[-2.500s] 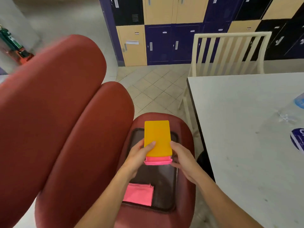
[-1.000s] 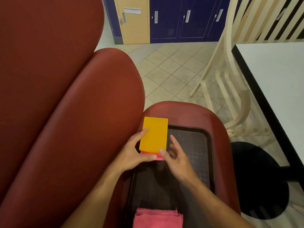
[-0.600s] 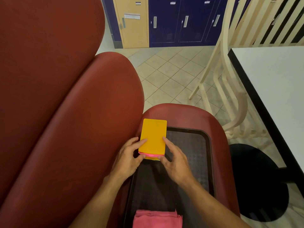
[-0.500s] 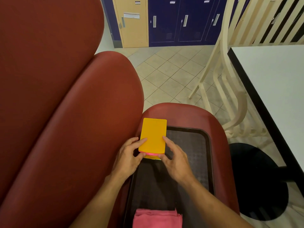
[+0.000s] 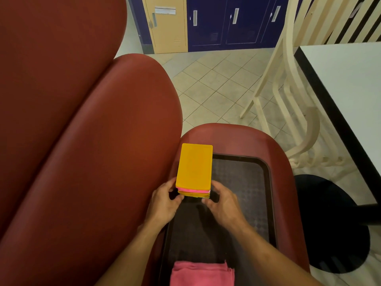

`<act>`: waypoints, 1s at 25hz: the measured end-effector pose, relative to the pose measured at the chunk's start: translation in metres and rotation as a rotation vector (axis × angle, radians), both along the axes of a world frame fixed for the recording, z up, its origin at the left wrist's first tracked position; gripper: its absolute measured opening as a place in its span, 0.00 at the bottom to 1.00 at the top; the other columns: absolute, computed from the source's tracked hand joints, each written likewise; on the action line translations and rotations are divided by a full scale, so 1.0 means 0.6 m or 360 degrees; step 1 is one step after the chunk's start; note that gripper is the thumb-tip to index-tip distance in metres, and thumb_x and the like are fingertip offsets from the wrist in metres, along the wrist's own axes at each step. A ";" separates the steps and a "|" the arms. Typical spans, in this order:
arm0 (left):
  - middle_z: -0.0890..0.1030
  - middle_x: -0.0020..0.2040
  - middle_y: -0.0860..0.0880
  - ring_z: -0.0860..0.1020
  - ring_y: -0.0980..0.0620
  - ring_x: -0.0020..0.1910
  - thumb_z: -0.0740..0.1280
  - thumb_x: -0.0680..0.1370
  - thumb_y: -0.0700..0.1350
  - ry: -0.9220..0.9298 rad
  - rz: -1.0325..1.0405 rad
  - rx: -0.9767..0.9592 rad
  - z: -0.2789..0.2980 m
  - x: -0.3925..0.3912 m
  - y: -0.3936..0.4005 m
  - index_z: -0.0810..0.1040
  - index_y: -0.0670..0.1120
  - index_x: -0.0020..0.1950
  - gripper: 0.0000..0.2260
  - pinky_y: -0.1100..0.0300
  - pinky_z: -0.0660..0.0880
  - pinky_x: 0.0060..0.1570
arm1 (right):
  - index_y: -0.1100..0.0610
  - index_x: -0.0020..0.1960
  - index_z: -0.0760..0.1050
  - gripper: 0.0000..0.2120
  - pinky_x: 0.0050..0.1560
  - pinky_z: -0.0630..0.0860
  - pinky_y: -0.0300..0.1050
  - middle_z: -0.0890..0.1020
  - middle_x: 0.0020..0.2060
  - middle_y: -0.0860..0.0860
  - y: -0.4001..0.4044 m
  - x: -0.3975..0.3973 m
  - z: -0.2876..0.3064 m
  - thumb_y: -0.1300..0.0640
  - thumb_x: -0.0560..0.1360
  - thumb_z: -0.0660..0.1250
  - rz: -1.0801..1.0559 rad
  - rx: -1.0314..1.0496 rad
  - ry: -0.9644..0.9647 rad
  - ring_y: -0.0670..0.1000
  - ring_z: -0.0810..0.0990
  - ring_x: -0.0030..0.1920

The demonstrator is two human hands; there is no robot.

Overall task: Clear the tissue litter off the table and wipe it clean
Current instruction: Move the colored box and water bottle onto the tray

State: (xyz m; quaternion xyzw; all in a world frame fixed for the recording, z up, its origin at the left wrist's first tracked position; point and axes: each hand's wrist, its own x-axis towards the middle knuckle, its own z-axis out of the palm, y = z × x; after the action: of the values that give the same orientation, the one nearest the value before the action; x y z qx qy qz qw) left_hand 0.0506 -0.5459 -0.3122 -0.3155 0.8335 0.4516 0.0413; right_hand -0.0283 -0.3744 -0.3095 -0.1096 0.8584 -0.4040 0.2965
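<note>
A yellow box with a pink band (image 5: 194, 169) stands at the far left corner of a dark tray (image 5: 239, 178) that lies on a red seat. My left hand (image 5: 164, 205) grips the box's near left corner and my right hand (image 5: 223, 204) grips its near right corner. A folded pink cloth (image 5: 202, 273) lies on the tray's near end, below my wrists. The white table (image 5: 348, 83) with a black edge is at the right; no tissue litter shows on the visible part.
Red padded seat backs (image 5: 72, 131) fill the left. A cream slatted chair (image 5: 288, 79) stands by the table's far corner. The table's round black base (image 5: 332, 221) sits on the tiled floor at the right. Blue and beige lockers (image 5: 206, 21) line the back.
The view dropped from the table to the tray. The box came down onto the tray's far left corner, and both hands slid to its near end, where a yellow layer shows under the pink band.
</note>
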 end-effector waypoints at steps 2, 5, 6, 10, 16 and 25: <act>0.82 0.55 0.53 0.79 0.54 0.56 0.72 0.75 0.41 0.0030 0.0036 -0.0036 -0.005 0.001 0.005 0.80 0.52 0.62 0.16 0.61 0.74 0.54 | 0.45 0.65 0.74 0.19 0.60 0.75 0.45 0.79 0.61 0.43 -0.010 0.000 -0.006 0.53 0.75 0.70 -0.0028 0.0040 0.0036 0.46 0.76 0.62; 0.82 0.51 0.54 0.79 0.55 0.52 0.72 0.75 0.41 0.0038 0.0076 -0.0049 -0.003 -0.001 0.010 0.82 0.50 0.59 0.13 0.64 0.71 0.50 | 0.46 0.63 0.75 0.17 0.56 0.77 0.45 0.80 0.58 0.44 -0.019 0.001 -0.003 0.53 0.75 0.69 -0.0111 0.0064 0.0047 0.47 0.77 0.59; 0.81 0.52 0.54 0.78 0.56 0.52 0.72 0.74 0.40 0.0013 0.0082 -0.0048 -0.002 -0.002 0.010 0.80 0.50 0.61 0.16 0.64 0.72 0.50 | 0.46 0.64 0.73 0.19 0.56 0.76 0.44 0.79 0.60 0.45 -0.018 0.000 -0.001 0.55 0.75 0.70 -0.0105 0.0069 0.0037 0.48 0.76 0.61; 0.79 0.59 0.49 0.77 0.53 0.54 0.73 0.72 0.38 -0.0121 0.0253 0.0079 0.015 0.012 0.010 0.67 0.48 0.74 0.32 0.61 0.74 0.55 | 0.48 0.73 0.63 0.31 0.65 0.72 0.48 0.71 0.68 0.50 -0.004 0.004 0.027 0.59 0.74 0.71 -0.0136 0.0163 -0.0119 0.52 0.70 0.69; 0.78 0.53 0.48 0.78 0.51 0.48 0.74 0.72 0.37 -0.0038 0.0380 0.0165 0.147 0.028 0.032 0.72 0.45 0.69 0.27 0.61 0.73 0.50 | 0.49 0.72 0.64 0.29 0.63 0.72 0.43 0.71 0.69 0.52 0.038 0.015 0.180 0.54 0.74 0.70 -0.0126 0.0123 -0.0293 0.50 0.72 0.67; 0.80 0.54 0.48 0.79 0.50 0.51 0.73 0.73 0.43 0.0186 0.0038 0.0161 0.403 0.004 0.113 0.76 0.50 0.65 0.20 0.58 0.76 0.52 | 0.48 0.66 0.71 0.22 0.50 0.71 0.38 0.77 0.55 0.48 0.114 0.023 0.479 0.46 0.74 0.69 -0.0227 -0.0085 -0.0051 0.46 0.76 0.54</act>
State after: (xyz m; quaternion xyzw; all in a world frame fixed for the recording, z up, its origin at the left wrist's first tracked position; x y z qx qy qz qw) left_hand 0.0532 -0.4779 -0.0706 -0.2961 0.8068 0.5112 0.0031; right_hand -0.0148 -0.3062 -0.0221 -0.0495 0.8481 -0.4487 0.2775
